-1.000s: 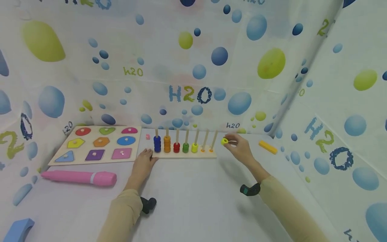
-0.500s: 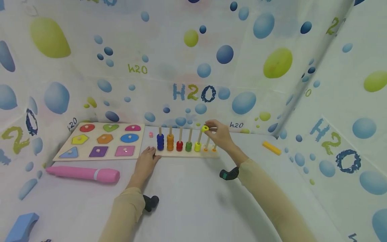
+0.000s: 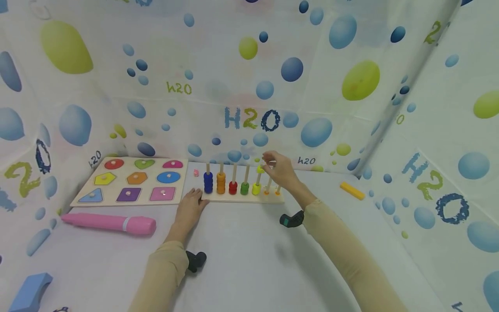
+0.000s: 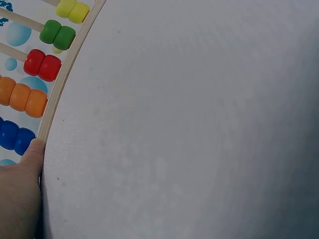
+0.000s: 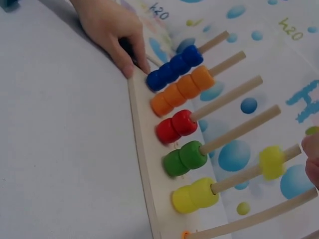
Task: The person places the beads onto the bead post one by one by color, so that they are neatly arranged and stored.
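A wooden bead stacker [image 3: 242,199] stands on the white table, with upright pegs along its base. My left hand [image 3: 189,211] grips its left end, thumb at the front edge beside the blue beads [image 5: 174,68]. Near the top of the yellow peg, a loose yellow bead [image 5: 272,163] is threaded on the wood, above two yellow beads [image 5: 195,195] at the bottom. The fingers of my right hand [image 3: 280,170] are just right of that bead, apart from it and loosely bent. Orange, red and green beads fill the pegs between; the two rightmost pegs carry no beads.
A shape puzzle board [image 3: 130,181] lies at the back left, a big pink pen-shaped toy [image 3: 109,223] in front of it. A yellow block [image 3: 352,190] is at the right, a blue block [image 3: 31,292] at the front left. A small pink piece [image 3: 196,173] lies behind the stacker.
My right hand has moved left from beside the stacker, bringing the yellow bead to its peg, and has let go of it. The left hand keeps its hold on the base.
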{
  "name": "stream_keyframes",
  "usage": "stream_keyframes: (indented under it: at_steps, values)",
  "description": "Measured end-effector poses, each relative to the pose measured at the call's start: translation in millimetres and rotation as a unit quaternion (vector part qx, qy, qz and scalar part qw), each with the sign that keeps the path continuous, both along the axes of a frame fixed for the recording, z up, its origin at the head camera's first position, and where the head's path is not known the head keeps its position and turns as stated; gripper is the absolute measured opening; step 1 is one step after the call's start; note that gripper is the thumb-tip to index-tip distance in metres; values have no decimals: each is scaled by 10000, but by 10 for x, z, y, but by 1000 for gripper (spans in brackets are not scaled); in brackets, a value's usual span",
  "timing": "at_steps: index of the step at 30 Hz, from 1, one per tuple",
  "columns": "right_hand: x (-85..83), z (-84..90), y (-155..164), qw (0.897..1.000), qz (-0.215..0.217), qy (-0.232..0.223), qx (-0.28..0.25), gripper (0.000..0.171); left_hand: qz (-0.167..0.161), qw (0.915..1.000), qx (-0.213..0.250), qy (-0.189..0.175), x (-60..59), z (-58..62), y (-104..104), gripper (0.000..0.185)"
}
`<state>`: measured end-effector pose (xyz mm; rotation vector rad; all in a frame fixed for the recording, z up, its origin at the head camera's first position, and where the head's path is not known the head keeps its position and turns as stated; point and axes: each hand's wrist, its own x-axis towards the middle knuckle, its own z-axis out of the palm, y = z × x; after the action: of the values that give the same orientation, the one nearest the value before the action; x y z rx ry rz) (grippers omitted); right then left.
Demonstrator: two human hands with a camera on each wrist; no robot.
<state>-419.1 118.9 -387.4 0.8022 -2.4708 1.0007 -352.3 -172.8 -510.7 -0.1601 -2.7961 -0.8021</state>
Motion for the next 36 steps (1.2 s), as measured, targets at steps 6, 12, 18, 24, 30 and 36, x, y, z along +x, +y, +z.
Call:
stream_keyframes:
  at_steps: [6, 12, 18, 24, 30, 36]
  values:
    - [47, -1, 56, 9996, -70, 204, -183, 29, 7, 10000, -23, -9, -6, -5, 9, 51]
    - [165, -42, 305, 9984, -157, 201, -495, 26, -2, 10000, -26, 33, -9, -30, 28, 50]
    - [278, -147, 725, 9976, -374, 232, -539, 25, -40, 9995, 47, 307, 1, -16, 22, 49]
    - [428, -214, 1181, 9974, -575, -174, -399, 27, -67, 9997, 77, 204, 18, 31, 5, 50]
    - [636, -325, 1585, 9937, -653, -838, -356, 27, -93, 9995, 104, 284, -12, 53, -5, 49]
    - [944, -602, 1944, 9898, -638, -1223, -365, 27, -121, 9999, 69, 33, 8, 47, 19, 51]
